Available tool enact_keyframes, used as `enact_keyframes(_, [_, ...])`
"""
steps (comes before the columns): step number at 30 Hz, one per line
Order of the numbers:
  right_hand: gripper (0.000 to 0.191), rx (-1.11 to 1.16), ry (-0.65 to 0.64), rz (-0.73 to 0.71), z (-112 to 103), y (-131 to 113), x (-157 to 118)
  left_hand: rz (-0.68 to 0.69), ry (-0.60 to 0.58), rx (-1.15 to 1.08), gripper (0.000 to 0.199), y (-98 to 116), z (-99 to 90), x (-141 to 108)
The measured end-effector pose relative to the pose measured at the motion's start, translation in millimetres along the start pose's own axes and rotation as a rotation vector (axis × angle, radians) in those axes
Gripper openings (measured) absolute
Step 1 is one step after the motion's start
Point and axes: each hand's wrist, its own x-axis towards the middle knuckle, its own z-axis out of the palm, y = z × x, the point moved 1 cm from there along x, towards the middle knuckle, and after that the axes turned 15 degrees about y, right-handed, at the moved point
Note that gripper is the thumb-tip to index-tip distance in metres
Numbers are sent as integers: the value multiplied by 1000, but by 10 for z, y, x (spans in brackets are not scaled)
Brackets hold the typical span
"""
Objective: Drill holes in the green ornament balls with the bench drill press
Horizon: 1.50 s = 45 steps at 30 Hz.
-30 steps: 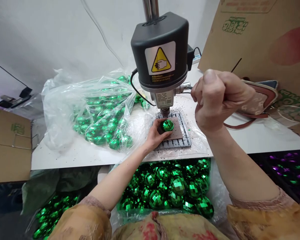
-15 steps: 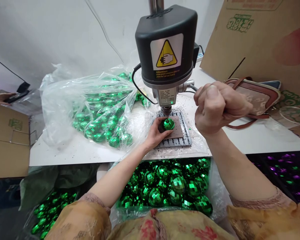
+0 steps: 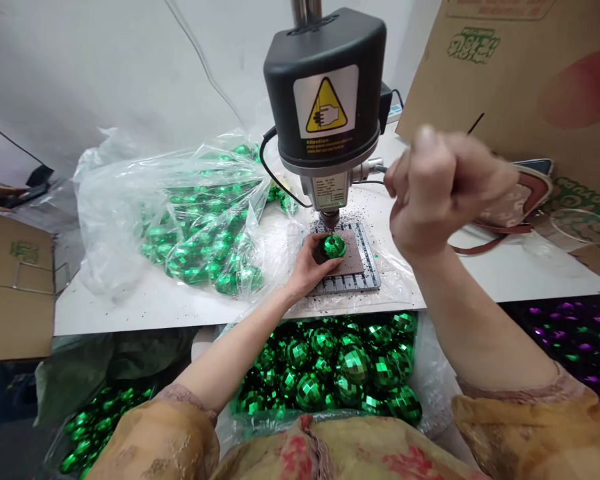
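Green mirror-faceted ball [image 3: 334, 247] is sitting on a brown pad [image 3: 355, 263] atop a grey slotted plate [image 3: 345, 285], directly below the chuck [image 3: 329, 217] of a black-headed bench drill [image 3: 325, 87], near the middle of the frame. You are cupping it with your left hand [image 3: 310, 267], fingers curled around its near side, and that low hold looks right: it is steadying the ball while leaving the top open and your fingertips clear of the chuck. Your right hand [image 3: 433, 193] is raised to the right of the drill, clenched into a blurred fist; it appears to be closing on a feed lever [image 3: 375, 168], though the blur leaves that uncertain. Smooth, even pressure there would suit so shiny and delicate-looking a ball. Dark specks are lying scattered across the worktop [image 3: 145, 313] around the plate. A clear plastic bag [image 3: 105, 227] of green balls [image 3: 195, 233] is slumping at upper left, more green balls [image 3: 355, 367] are heaped below the worktop's front edge, purple balls [image 3: 575, 340] are glinting at lower right, and a handbag [image 3: 525, 200] is leaning against cardboard [image 3: 500, 73] at right.
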Motion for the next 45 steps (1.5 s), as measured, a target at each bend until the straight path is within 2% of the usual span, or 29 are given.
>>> enact_keyframes(2, [45, 125, 59, -56, 155, -63, 180, -2, 73, 37, 53, 75, -11, -35])
enact_keyframes(5, [45, 192, 12, -70, 336, -72, 389, 26, 159, 179, 49, 281, -118, -224])
enact_keyframes(7, [47, 151, -8, -52, 378, -58, 450, 45, 78, 272, 48, 448, -254, -458])
enact_keyframes(11, [52, 74, -21, -34, 355, -56, 445, 74, -196, 471, 41, 637, -621, -1077])
enact_keyframes(13, [54, 57, -18, -31, 340, -54, 431, 105, -234, 561, 41, 604, -796, -1366])
enact_keyframes(17, [51, 81, -25, -22, 330, -9, 430, 135, -192, 678, 53, 393, -995, -1749])
enact_keyframes(20, [48, 170, -22, -31, 322, 24, 438, 93, -249, 767, 49, 284, -990, -1882])
enact_keyframes(23, [47, 213, -12, -20, 304, 1, 425, 101, -332, 836, 53, 347, -931, -1870])
enact_keyframes(25, [46, 196, -21, 13, 286, -42, 401, 175, -326, 839, 48, 472, -906, -1729])
enact_keyframes(27, [44, 181, -34, 45, 267, -84, 373, 286, -228, 797, 29, 597, -911, -1428])
enact_keyframes(28, [44, 178, -38, 57, 260, -100, 361, 333, -154, 765, 21, 633, -922, -1212])
enact_keyframes(30, [43, 184, -25, 71, 253, -115, 343, 353, -8, 709, 22, 612, -944, -664])
enact_keyframes(31, [42, 191, -14, 73, 253, -116, 338, 316, 41, 697, 25, 551, -946, -351])
enact_keyframes(34, [42, 191, 15, 64, 258, -111, 329, 92, 122, 730, 36, 247, -892, 578])
enact_keyframes(37, [43, 155, 3, 50, 261, -113, 318, 75, 111, 715, 47, -44, -759, 1241])
enact_keyframes(40, [47, 139, -9, 53, 255, -128, 307, 89, 64, 666, 51, -247, -636, 1525])
enact_keyframes(42, [47, 130, -8, 45, 249, -142, 303, 80, 74, 645, 51, -330, -603, 1548])
enact_keyframes(45, [45, 94, -18, 42, 238, -159, 301, 47, 160, 638, 58, -349, -639, 1437])
